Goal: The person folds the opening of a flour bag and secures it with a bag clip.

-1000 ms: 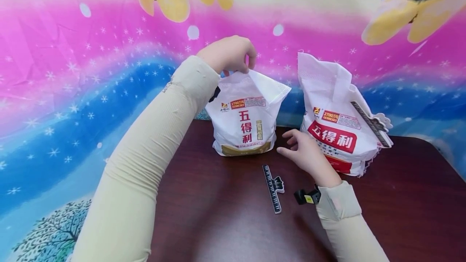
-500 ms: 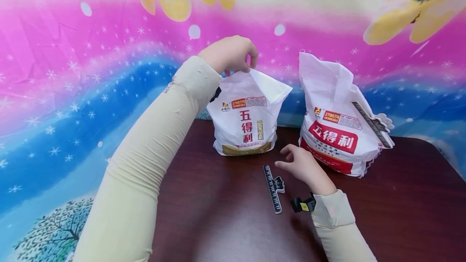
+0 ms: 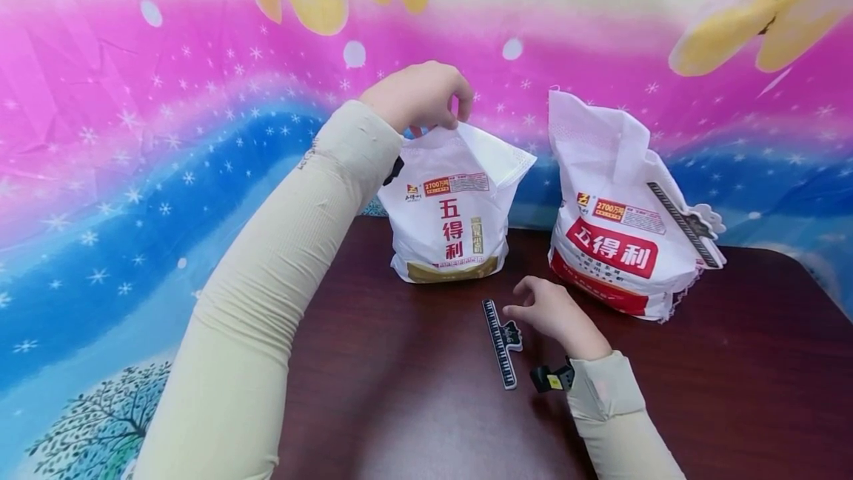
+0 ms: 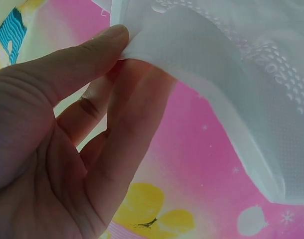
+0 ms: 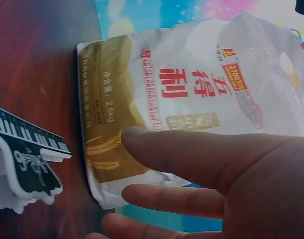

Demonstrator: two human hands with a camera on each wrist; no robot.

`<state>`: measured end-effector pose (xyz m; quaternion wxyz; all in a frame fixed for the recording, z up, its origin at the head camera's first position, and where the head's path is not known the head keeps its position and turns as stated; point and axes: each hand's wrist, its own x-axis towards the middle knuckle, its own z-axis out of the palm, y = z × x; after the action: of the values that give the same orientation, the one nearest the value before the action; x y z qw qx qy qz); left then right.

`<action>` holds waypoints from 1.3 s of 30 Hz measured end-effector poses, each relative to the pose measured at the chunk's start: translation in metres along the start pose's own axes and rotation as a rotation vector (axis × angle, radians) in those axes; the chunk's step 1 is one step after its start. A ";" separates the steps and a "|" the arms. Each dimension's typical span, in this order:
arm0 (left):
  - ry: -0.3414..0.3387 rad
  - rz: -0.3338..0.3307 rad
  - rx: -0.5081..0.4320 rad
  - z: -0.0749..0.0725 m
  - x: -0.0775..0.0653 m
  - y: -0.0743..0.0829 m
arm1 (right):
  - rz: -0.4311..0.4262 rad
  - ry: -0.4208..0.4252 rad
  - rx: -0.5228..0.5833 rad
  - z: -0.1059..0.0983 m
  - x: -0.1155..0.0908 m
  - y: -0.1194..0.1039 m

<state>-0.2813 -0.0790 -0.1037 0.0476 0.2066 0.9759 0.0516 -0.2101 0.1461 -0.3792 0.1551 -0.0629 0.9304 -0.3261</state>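
Note:
A white flour bag [image 3: 453, 198] with red lettering and a gold base band stands upright on the table. My left hand [image 3: 426, 95] pinches its top edge between thumb and fingers, as the left wrist view shows up close on the white bag rim [image 4: 192, 55]. My right hand [image 3: 549, 310] hovers over the table with thumb and fingers apart, holding nothing. Just left of its fingertips lies a black-and-white clip [image 3: 501, 343] with a piano-key pattern. In the right wrist view that clip [image 5: 30, 154] shows at the left, and the thumb overlaps the flour bag [image 5: 182, 84].
To the right stands a second white flour bag [image 3: 606, 243] with a red label, a similar piano-key clip [image 3: 686, 224] fastened on its folded side. The dark brown table [image 3: 413, 391] meets a colourful printed cloth [image 3: 233, 80] behind.
My right hand has drawn back and down from between the bags toward the clip on the table. The left hand keeps its pinch on the bag's top.

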 end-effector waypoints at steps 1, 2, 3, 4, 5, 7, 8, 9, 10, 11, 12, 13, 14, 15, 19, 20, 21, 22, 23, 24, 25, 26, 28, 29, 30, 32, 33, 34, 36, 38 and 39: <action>0.000 0.000 -0.001 0.000 0.000 0.000 | 0.006 -0.004 -0.001 0.001 0.000 0.001; 0.000 0.000 -0.003 0.000 0.000 0.000 | 0.010 -0.009 -0.003 0.002 0.000 0.002; 0.000 -0.001 -0.004 0.000 0.000 0.001 | 0.014 -0.013 -0.005 0.004 0.000 0.002; 0.002 -0.002 -0.004 0.000 0.000 0.001 | 0.019 -0.018 -0.006 0.004 0.000 0.003; 0.002 -0.001 -0.005 0.000 0.000 0.001 | 0.023 -0.023 -0.008 0.005 0.000 0.003; 0.001 -0.001 -0.006 -0.001 0.000 0.001 | 0.032 -0.034 -0.012 0.007 0.000 0.004; 0.000 -0.001 -0.008 -0.001 -0.001 0.001 | 0.033 -0.039 -0.013 0.008 0.000 0.004; 0.000 0.001 -0.008 -0.001 -0.001 0.000 | 0.034 -0.043 -0.014 0.009 0.000 0.005; 0.001 0.003 -0.011 -0.001 -0.001 0.000 | 0.035 -0.047 -0.015 0.009 0.001 0.005; 0.001 0.005 -0.013 -0.001 -0.001 0.000 | 0.036 -0.051 -0.012 0.010 0.001 0.006; 0.002 0.007 -0.015 -0.001 -0.001 0.000 | 0.037 -0.054 -0.009 0.011 0.001 0.006; 0.002 0.007 -0.015 -0.001 -0.001 0.000 | 0.037 -0.056 -0.007 0.012 0.001 0.007; 0.004 0.007 -0.013 -0.001 -0.001 0.000 | 0.035 -0.057 -0.004 0.013 0.002 0.008; 0.005 0.008 -0.010 0.000 -0.002 0.000 | 0.033 -0.057 -0.002 0.013 0.002 0.009; 0.010 0.003 0.000 0.000 -0.002 -0.001 | 0.044 -0.066 0.007 0.017 0.002 0.011; 0.011 0.003 0.001 0.000 -0.002 -0.001 | 0.046 -0.069 0.007 0.018 0.003 0.012; 0.012 0.004 0.000 0.000 -0.002 -0.001 | 0.049 -0.072 0.007 0.018 0.003 0.012; 0.013 0.004 -0.001 0.000 -0.002 -0.001 | 0.054 -0.076 0.008 0.019 0.003 0.012; 0.013 0.003 -0.002 0.000 -0.003 -0.001 | 0.058 -0.082 0.010 0.019 0.003 0.012; 0.014 0.004 -0.001 0.000 -0.003 -0.001 | 0.061 -0.086 0.012 0.020 0.003 0.012; 0.013 0.004 -0.003 -0.001 -0.003 -0.001 | 0.061 -0.089 0.014 0.020 0.002 0.012; 0.013 0.003 -0.004 -0.001 -0.003 0.000 | 0.064 -0.091 0.017 0.020 0.002 0.011; 0.011 0.002 -0.009 -0.001 -0.003 0.000 | 0.076 -0.092 0.025 0.021 0.001 0.010; 0.009 0.001 -0.012 -0.001 -0.002 0.000 | 0.082 -0.092 0.027 0.022 0.000 0.010; 0.009 0.001 -0.014 -0.001 -0.002 0.001 | 0.086 -0.088 0.028 0.022 0.000 0.009; 0.008 -0.001 -0.015 -0.001 -0.002 0.001 | 0.090 -0.084 0.027 0.022 -0.001 0.009; 0.008 -0.001 -0.014 -0.001 -0.002 0.001 | 0.092 -0.082 0.027 0.022 -0.002 0.009; 0.008 -0.002 -0.012 -0.001 -0.002 0.001 | 0.095 -0.081 0.026 0.022 -0.002 0.009; 0.008 -0.002 -0.009 0.000 -0.002 0.001 | 0.100 -0.082 0.024 0.021 -0.003 0.009; 0.007 -0.002 -0.009 0.000 -0.002 0.000 | 0.109 -0.083 0.022 0.022 -0.005 0.009; 0.006 -0.001 -0.010 0.000 -0.002 0.000 | 0.115 -0.083 0.022 0.022 -0.005 0.008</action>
<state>-0.2793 -0.0796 -0.1037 0.0455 0.2058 0.9759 0.0572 -0.1984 0.1410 -0.3993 0.2125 -0.0209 0.9217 -0.3240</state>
